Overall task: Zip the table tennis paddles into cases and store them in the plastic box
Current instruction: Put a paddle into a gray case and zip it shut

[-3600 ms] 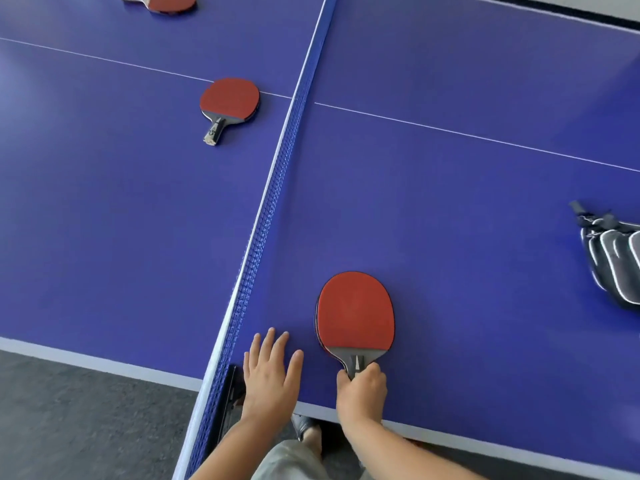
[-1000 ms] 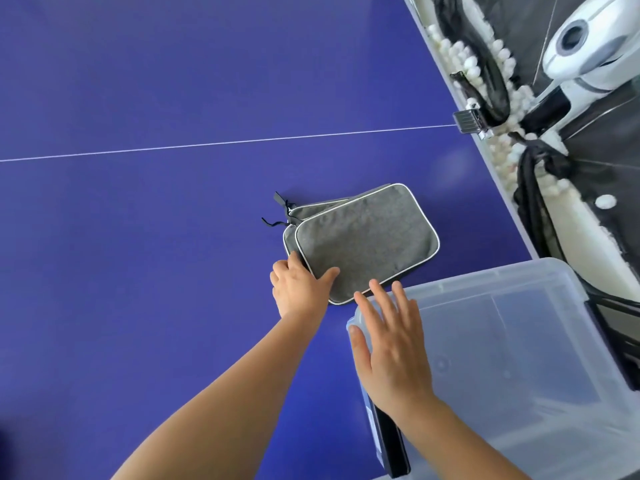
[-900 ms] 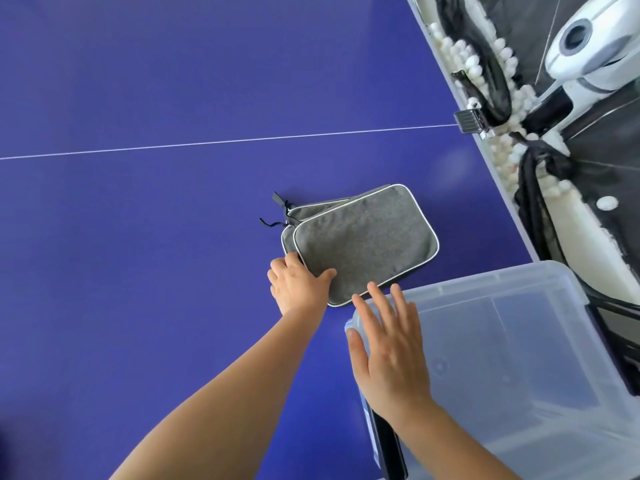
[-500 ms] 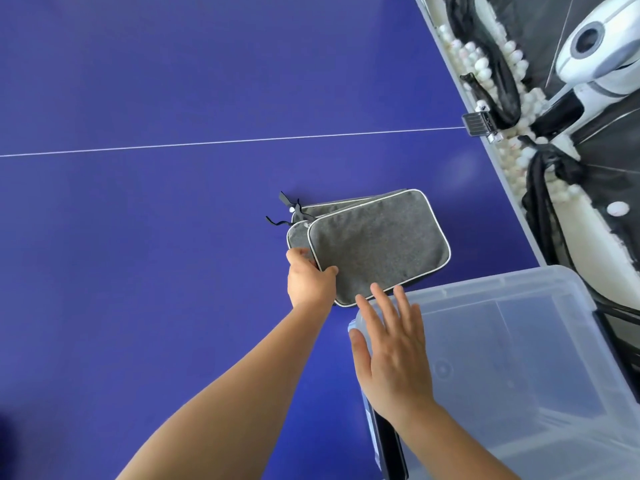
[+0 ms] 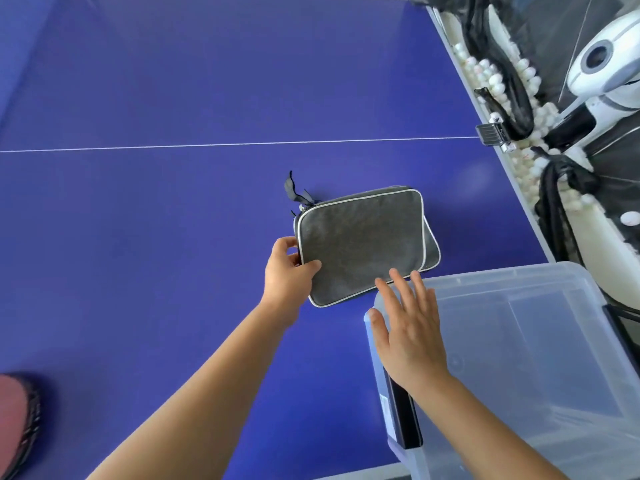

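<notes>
1. The left hand [image 5: 287, 271] grips the near-left corner of the top grey case [image 5: 360, 244], thumb on its face
2. That case lies on the blue desk [image 5: 156, 220], over a second case [image 5: 431, 245] peeking out at its right
3. The right hand [image 5: 408, 327] rests open, fingers spread, on the far-left corner of the clear plastic box [image 5: 519, 358], near right
4. A red paddle [image 5: 15, 417] shows at the near-left edge

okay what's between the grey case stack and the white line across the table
Only the black zipper pull tabs sticking out of the top grey case, which the left hand grips; beyond them, bare blue table up to the white line, per the head view.
</notes>
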Demonstrator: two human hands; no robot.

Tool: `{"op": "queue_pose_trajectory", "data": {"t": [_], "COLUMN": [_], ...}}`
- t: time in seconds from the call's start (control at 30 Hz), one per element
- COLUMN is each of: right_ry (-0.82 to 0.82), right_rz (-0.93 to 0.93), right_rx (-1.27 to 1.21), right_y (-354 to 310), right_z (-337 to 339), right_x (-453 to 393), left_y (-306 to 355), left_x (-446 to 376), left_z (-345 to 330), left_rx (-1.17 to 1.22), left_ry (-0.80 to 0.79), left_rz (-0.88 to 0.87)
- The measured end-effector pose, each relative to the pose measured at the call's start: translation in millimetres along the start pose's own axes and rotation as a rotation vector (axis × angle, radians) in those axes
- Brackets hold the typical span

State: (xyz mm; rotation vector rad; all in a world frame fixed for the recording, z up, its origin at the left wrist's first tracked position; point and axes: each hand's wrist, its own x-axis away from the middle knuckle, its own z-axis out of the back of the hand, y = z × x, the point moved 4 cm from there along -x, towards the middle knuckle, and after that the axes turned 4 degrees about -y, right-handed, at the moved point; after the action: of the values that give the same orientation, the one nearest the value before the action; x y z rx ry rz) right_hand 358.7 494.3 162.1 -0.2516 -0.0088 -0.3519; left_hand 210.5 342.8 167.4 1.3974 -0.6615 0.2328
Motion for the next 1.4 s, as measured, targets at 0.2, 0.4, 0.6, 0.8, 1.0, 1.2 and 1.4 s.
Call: {"op": "queue_pose_trajectory", "data": {"t": [0.2, 0.4, 0.6, 0.8, 1.0, 1.2, 1.4], "right_ry": [0.054, 0.192, 0.010, -0.196, -0.218, -0.233, -0.240], "right_rz": [0.093, 0.476, 0.633, 0.575, 0.567, 0.501, 0.394], "right_rx": [-0.087, -0.301, -0.283, -0.481, -0.560, -0.547, -0.630], "right_y": [-26, -158, -272, -332, -368, -375, -354], "right_z": [13, 47, 34, 7, -9, -7, 0], "right_x": [1, 20, 52, 100, 141, 158, 156], "left_y": [-3, -21, -42, -44, -34, -32, -36], "left_x": [47, 99, 160, 214, 235, 235, 245], "left_z": [85, 184, 289, 358, 376, 375, 362], "left_rx": [-0.042, -0.278, -0.474, -0.487, -0.413, -0.382, -0.323], "left_ry": [0.100, 0.059, 0.042, -0.143, -0.281, -0.287, -0.036], "left_rz": [-0.095, -0.221, -0.359, -0.449, -0.378, -0.385, -0.552]}}
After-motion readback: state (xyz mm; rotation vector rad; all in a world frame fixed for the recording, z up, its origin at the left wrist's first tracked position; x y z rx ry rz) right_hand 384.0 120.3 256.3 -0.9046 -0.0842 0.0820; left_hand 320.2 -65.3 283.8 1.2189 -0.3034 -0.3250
